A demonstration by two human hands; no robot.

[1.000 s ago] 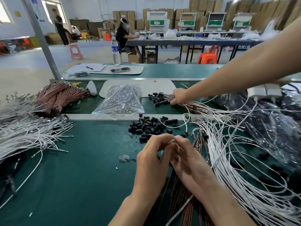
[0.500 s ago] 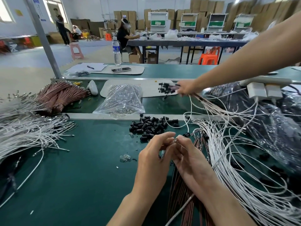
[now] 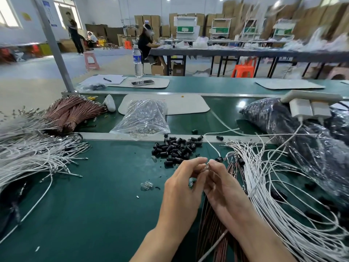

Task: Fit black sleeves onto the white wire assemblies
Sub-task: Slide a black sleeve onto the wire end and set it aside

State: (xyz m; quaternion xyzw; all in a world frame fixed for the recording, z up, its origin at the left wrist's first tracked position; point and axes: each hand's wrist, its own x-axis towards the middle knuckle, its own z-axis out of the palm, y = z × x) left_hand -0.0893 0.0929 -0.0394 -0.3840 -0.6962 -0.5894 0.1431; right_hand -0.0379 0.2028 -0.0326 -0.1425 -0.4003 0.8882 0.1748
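My left hand (image 3: pixel 182 184) and my right hand (image 3: pixel 222 186) meet fingertip to fingertip over the green table and pinch a small clear-and-metal wire end (image 3: pixel 206 166) between them. A pile of black sleeves (image 3: pixel 175 148) lies just beyond my fingers. One more black sleeve (image 3: pixel 219 159) sits by my right fingertips. White wires (image 3: pixel 279 186) fan out to my right, and a white wire (image 3: pixel 213 246) trails under my right wrist. Another heap of white wires (image 3: pixel 30 156) lies on the left.
A clear bag of small metal parts (image 3: pixel 143 118) sits behind the sleeves. Brown wire bundles lie at the far left (image 3: pixel 73 112) and under my hands (image 3: pixel 211 229). Dark plastic bags (image 3: pixel 306 140) and white power adapters (image 3: pixel 309 108) fill the right. A clear connector (image 3: pixel 146 185) lies loose.
Another person's arm, which reached across from the right and lifted a sleeved wire bundle off the far belt, has left the view. My hands stay together on the wire end.
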